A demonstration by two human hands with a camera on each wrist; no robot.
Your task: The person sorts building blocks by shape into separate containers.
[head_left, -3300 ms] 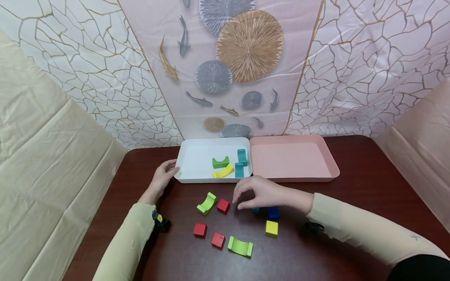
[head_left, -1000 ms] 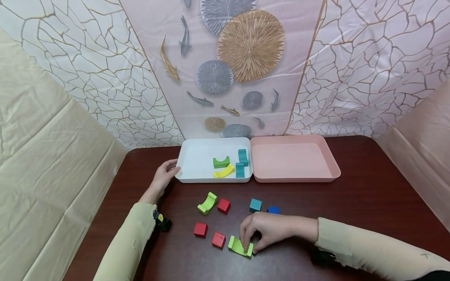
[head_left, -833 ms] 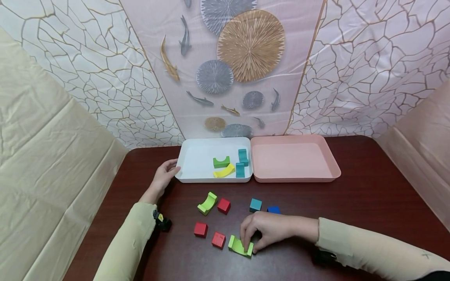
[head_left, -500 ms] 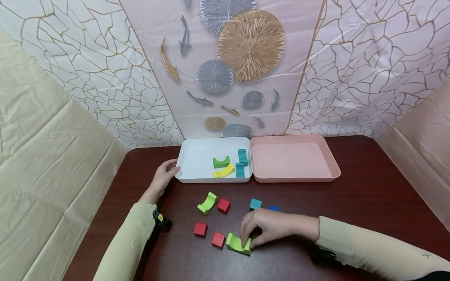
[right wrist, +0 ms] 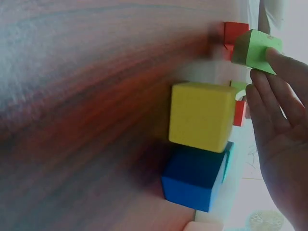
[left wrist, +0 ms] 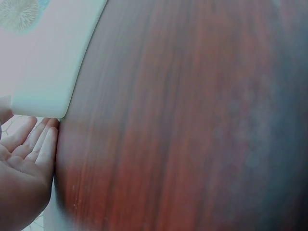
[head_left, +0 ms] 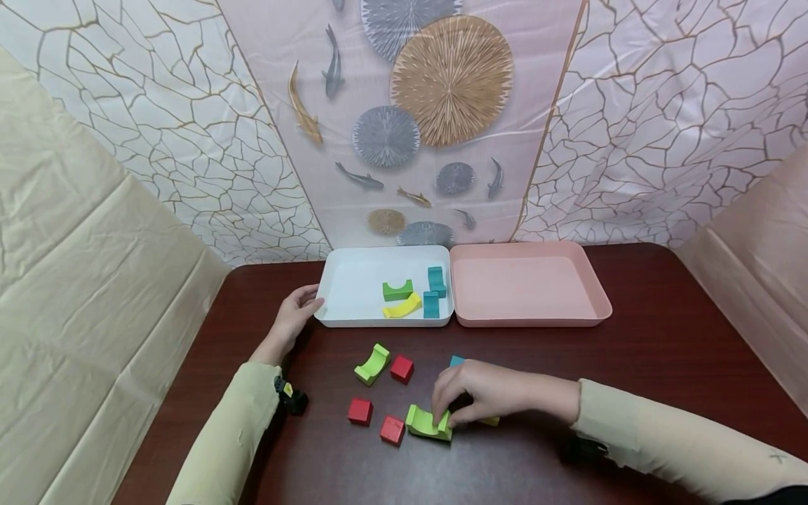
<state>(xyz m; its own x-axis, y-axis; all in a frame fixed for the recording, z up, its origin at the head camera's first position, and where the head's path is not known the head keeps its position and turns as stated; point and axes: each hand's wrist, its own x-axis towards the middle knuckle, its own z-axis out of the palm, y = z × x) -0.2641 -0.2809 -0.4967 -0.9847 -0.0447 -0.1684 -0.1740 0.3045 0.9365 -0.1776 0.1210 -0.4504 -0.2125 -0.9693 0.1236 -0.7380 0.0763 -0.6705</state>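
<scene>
My right hand point(head_left: 482, 393) pinches one end of a light green curved block point(head_left: 424, 423) between thumb and fingers, at the front middle of the table. In the right wrist view that block point(right wrist: 257, 52) appears raised off the wood. My left hand point(head_left: 292, 319) holds the left rim of the white tray point(head_left: 344, 320), thumb at the rim and fingers along the outside. Left of the right hand lie red cubes point(head_left: 391, 430) and a second light green curved block point(head_left: 372, 365). A yellow cube point(right wrist: 201, 117) and a blue cube point(right wrist: 190, 179) sit beneath the right hand, mostly hidden in the head view.
Inside the white tray are a green arch block point(head_left: 398, 291), a yellow curved block point(head_left: 402, 306) and two teal blocks point(head_left: 431, 305). A pink tray point(head_left: 527, 322) stands against its right side. A teal cube point(head_left: 457, 360) shows behind the right hand. Patterned cloth point(head_left: 442, 189) hangs behind.
My right hand moved from near the teal cube to the front light green curved block, gripped it, and has shifted it slightly toward the trays. The left hand stays at the white tray.
</scene>
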